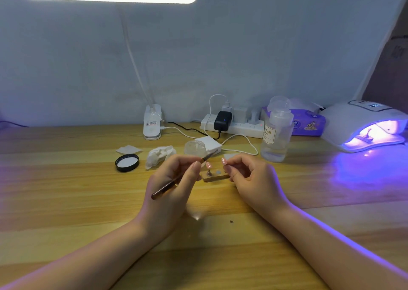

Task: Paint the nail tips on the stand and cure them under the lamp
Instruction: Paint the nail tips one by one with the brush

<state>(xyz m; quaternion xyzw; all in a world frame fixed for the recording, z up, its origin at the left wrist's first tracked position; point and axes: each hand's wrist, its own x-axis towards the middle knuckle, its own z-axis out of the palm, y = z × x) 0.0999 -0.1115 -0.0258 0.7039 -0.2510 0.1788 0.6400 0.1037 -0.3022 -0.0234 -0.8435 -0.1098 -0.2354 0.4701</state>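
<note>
A small wooden stand (217,176) lies on the desk between my hands. One pink nail tip (208,165) stands on a metal peg on it, beside a bare round pad. My left hand (174,186) grips a thin brown brush (176,180), its bristle end pointing up and right toward the stand. My right hand (251,178) pinches a second pink nail tip (224,161) on its peg, just above the stand's right end. The white curing lamp (364,126) glows violet at the far right, with another small stand and peg inside it.
Behind the stand are a clear open jar (195,148), its black lid (127,162), a crumpled tissue (160,154), a white box, a clear pump bottle (276,133), a power strip (234,124) with cables, and a desk lamp clamp (152,123).
</note>
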